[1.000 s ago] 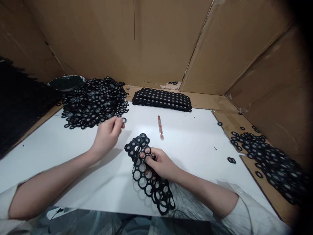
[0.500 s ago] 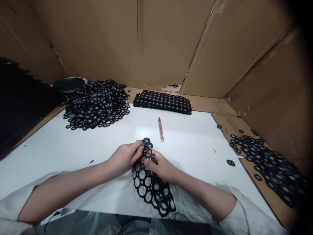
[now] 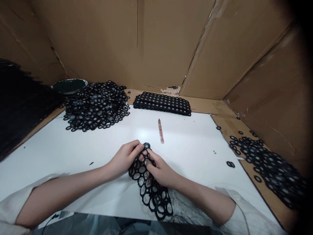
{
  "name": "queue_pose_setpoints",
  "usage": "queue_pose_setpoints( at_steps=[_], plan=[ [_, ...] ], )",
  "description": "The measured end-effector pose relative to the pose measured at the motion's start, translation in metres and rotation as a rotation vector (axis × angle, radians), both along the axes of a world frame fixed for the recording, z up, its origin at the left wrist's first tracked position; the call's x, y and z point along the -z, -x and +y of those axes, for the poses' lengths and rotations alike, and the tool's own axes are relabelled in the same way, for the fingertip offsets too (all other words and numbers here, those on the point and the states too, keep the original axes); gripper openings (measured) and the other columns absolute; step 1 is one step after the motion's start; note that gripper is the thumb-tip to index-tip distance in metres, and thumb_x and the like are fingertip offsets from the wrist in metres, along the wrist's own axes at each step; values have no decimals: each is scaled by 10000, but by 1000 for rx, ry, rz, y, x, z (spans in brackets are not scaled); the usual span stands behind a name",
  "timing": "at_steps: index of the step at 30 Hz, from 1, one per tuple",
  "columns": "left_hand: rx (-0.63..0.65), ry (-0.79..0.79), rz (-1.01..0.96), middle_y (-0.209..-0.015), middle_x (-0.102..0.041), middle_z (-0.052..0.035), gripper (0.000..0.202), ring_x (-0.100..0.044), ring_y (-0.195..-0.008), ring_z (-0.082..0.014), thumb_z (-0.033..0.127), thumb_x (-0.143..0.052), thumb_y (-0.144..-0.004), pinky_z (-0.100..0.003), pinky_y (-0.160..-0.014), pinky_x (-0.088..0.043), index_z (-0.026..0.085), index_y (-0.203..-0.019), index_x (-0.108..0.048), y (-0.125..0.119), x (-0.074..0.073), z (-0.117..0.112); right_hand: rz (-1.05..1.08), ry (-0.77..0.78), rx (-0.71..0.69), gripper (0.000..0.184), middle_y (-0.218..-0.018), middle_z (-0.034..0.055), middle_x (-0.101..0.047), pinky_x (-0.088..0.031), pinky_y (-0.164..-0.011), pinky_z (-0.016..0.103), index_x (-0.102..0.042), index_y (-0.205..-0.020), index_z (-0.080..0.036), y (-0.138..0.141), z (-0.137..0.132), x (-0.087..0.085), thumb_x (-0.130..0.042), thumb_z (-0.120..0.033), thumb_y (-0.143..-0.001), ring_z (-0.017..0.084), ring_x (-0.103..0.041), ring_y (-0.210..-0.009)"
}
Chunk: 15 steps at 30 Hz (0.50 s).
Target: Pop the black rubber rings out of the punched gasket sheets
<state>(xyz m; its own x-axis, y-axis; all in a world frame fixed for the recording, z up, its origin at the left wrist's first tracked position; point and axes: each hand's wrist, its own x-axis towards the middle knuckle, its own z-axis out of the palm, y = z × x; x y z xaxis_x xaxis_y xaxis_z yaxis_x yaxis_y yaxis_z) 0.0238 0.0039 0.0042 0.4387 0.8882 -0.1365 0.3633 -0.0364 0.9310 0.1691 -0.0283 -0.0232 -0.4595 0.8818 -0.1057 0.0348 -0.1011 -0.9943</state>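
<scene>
A floppy black sheet full of round holes (image 3: 146,198) hangs from my fingers over the front of the white table. My left hand (image 3: 126,158) pinches its upper edge from the left, thumb and fingers closed. From the right, my right hand (image 3: 160,166) grips the same sheet just below, its fingers partly behind the mesh. A small dark ring (image 3: 146,146) shows at the top, close to both sets of fingertips; whether it is joined to the sheet I cannot tell.
A large heap of black rings (image 3: 97,107) lies at the back left, beside a round bowl (image 3: 69,85). Folded perforated sheets (image 3: 162,102) lie at the back. A red-handled pointed tool (image 3: 160,130) rests mid-table. More ring pieces (image 3: 271,166) are on cardboard at right.
The sheet's upper part has shifted slightly down and left and is more bunched between my hands. Both hands keep their hold.
</scene>
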Motion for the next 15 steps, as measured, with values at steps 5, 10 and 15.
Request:
queue_pose_setpoints(
  at_steps=[5,10,15],
  plan=[
    [-379,136,-166,-491,-354,53,301,-292,-394,-53,408,-381,-821,-190,-362,-219,159,-660,-435,22,-15,34,112,108,23,121,-835,-7,-462,-461,-404,212,-440,-906,-233,-1,0,5,-388,-255,-799,57,-464,-471],
    [-586,-263,-69,-566,-318,42,293,-300,-461,-49,368,-322,-865,-183,-419,-235,151,-693,-418,73,-35,82,157,168,157,117,-909,1,-509,-477,-433,228,-450,-889,-224,0,3,4,-423,-288,-795,55,-492,-472],
    [-787,-818,693,-670,-358,18,271,-340,-587,-92,335,-298,-881,-216,-535,-242,136,-929,-475,106,-32,101,173,104,140,183,-739,10,-575,-481,-567,245,-509,-867,-178,-1,4,-2,-465,-339,-791,104,-549,-604]
  ],
)
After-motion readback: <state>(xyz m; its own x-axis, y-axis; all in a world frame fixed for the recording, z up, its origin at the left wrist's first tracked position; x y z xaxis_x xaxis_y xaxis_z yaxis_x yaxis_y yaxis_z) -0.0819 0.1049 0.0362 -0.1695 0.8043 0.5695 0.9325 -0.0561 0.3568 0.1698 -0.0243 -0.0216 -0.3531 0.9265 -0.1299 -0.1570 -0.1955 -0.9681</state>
